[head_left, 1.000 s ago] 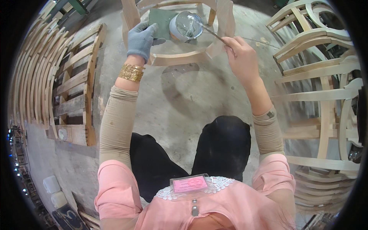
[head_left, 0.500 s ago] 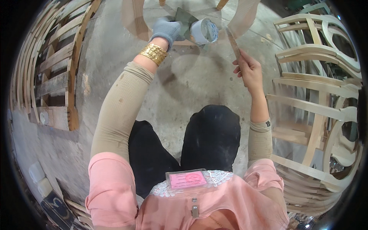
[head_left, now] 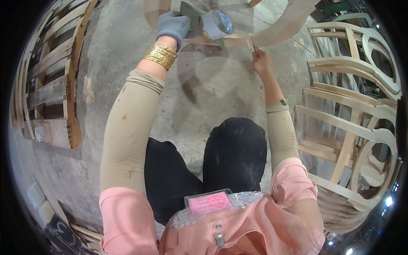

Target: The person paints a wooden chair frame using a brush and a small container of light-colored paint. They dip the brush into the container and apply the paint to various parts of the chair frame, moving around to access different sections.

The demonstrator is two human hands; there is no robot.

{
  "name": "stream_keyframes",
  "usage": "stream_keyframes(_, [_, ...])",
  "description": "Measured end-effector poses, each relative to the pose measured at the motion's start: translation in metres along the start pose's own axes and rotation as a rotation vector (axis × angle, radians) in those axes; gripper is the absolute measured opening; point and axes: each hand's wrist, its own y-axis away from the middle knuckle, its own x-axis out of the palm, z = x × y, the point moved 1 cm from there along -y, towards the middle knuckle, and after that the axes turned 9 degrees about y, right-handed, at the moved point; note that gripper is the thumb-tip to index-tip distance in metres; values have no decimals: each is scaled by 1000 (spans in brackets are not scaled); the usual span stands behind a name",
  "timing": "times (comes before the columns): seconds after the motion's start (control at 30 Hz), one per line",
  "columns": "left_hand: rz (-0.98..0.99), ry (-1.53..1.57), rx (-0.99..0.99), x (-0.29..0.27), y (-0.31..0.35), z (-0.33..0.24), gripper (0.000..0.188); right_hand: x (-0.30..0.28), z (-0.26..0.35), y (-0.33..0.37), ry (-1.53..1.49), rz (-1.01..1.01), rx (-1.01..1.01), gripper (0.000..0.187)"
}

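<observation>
My left hand, in a grey-blue knit glove, is closed around a grey-green sheet that looks like sandpaper. With it is a small white tub, tipped so its mouth faces right; bluish-white residue shows inside. My bare right hand is closed on a thin flat stick-like tool, mostly hidden by the fingers. Its tip meets a pale spot where a wooden rail joins the broad curved piece of a wooden frame. Another upright part of that frame stands behind my left hand.
A slatted wooden pallet stands on the left. Curved wooden chair-back frames are stacked along the right. Concrete floor lies between, with my knees low over it. Pale plastic containers sit at the lower left.
My right hand has moved left and up, bringing the stick-like tool against the wooden frame's joint. My left hand has shifted slightly left and up with the tub and sheet.
</observation>
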Motion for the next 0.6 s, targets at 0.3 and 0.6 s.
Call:
stream_keyframes(0.3, [81,96,-60,-33,8,-14,31,29,34,18,383,37,-98,21])
stream_keyframes(0.6, [73,148,-90,-42,18,-30,40,18,37,1,352,86,-86,22])
